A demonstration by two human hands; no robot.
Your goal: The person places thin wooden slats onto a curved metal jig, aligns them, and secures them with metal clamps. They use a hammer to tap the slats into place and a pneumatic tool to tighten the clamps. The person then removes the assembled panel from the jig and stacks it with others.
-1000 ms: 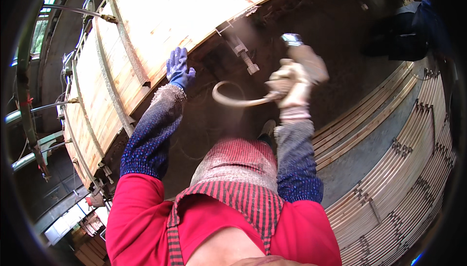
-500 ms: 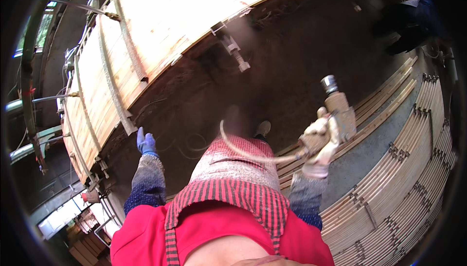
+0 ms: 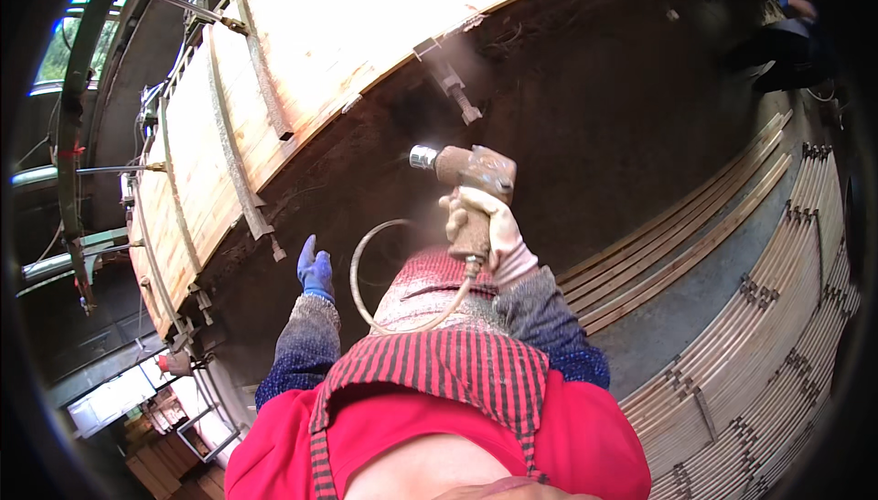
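My right hand (image 3: 494, 230), in a pale glove, grips the handle of an air impact wrench (image 3: 476, 171) in front of my body. Its shiny socket points left, and a pale air hose (image 3: 358, 271) loops down from the handle across my apron. My left hand (image 3: 315, 271), in a blue glove, is held out with its fingers extended and nothing in it. It is nearest the end of a metal clamp bar (image 3: 233, 152) lying across the wooden panel (image 3: 366, 15). A screw clamp (image 3: 453, 88) juts from the panel's near edge, beyond the wrench.
Long wooden strips (image 3: 677, 225) lie on the floor to the right. Beside them are large stacks of bundled slats (image 3: 759, 335). Another person (image 3: 777, 43) is at the far right. Metal framework and rods (image 3: 69, 161) stand at the left.
My right hand has swung the impact wrench from the right to the middle, turning its socket from pointing away to pointing left. My left hand has shifted slightly right in the view.
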